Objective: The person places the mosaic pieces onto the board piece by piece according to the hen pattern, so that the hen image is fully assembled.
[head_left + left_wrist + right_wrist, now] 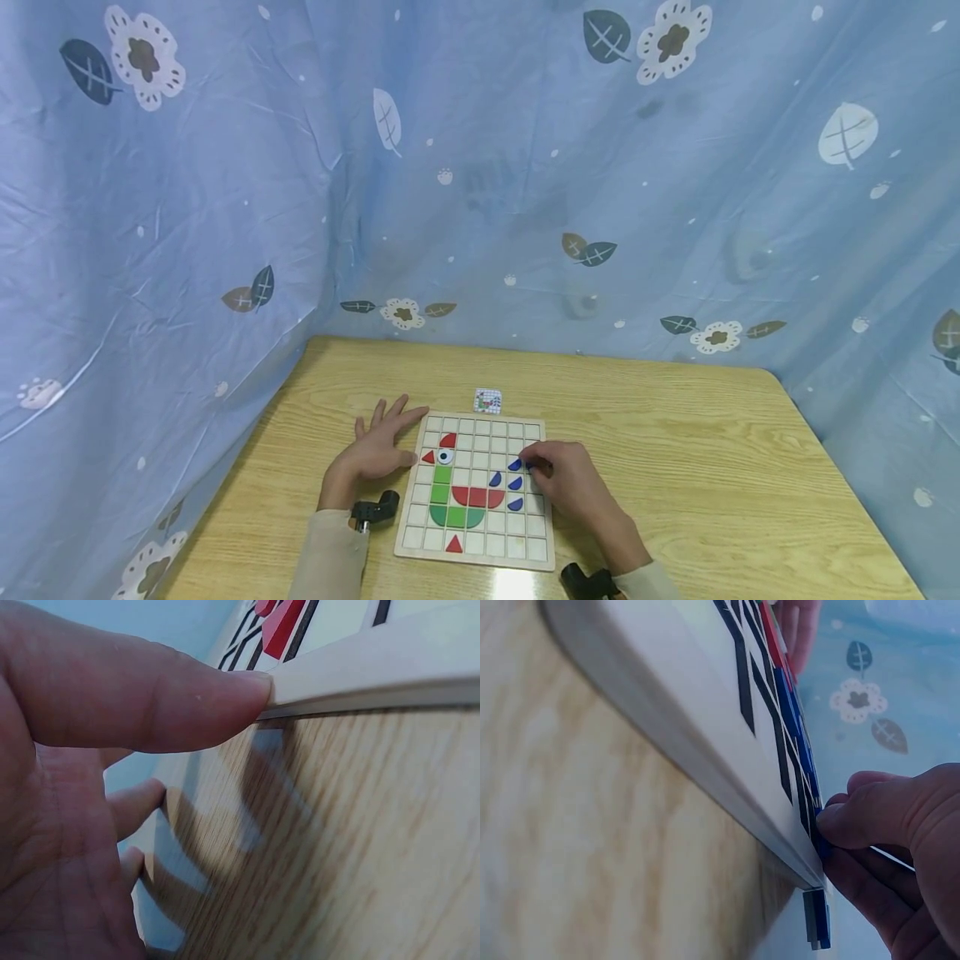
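A square wooden grid board [472, 565] lies on the table. On it, red, green and blue flat pieces and a round eye piece [445, 456] form a bird-like figure. My left hand [378, 450] has its fingers spread beside the board; the thumb touches the left edge and a fingertip reaches the upper left corner. Over the right side of the grid, my right hand [568, 477] pinches a blue piece [823, 838] between thumb and finger, at the board's surface. Several blue half-round pieces [515, 483] sit in cells just left of it. A red triangle [454, 544] lies near the bottom.
Behind the board is a small picture card [487, 401] with a similar figure on a grid. In the right wrist view, another blue piece [823, 919] shows past the board's edge. A blue patterned curtain [480, 183] hangs behind and beside the wooden table [675, 467].
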A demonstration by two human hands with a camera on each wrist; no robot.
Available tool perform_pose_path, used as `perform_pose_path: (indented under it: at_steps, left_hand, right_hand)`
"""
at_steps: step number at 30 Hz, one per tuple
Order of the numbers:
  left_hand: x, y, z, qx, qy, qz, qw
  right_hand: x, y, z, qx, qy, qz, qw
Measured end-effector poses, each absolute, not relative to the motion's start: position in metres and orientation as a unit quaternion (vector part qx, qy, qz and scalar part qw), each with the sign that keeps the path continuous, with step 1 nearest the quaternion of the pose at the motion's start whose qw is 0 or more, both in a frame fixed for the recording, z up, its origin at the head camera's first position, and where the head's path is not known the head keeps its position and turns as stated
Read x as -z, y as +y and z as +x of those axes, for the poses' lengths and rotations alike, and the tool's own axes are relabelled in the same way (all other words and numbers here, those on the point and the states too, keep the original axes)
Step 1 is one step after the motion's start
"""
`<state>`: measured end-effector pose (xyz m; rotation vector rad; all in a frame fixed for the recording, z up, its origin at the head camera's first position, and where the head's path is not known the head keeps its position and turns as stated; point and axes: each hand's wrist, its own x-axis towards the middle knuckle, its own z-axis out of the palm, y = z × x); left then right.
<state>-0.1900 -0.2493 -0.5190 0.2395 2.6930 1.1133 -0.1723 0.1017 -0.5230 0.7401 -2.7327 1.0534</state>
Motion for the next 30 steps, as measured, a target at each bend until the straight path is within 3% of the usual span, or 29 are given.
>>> perform_pose_path:
  at_steps: [18, 30]
  left_hand:
    - [0.517, -0.248, -0.189, -0.375, 0.917, 0.08, 0.11]
    - [0.518, -0.247, -0.189, -0.377, 0.917, 0.075, 0.107]
  right_hand:
    - [0.525, 0.13, -0.17, -0.343, -0.907, 0.226, 0.096]
    - [0.527, 0.169, -0.133, -0.322, -0.9, 0.265, 0.125]
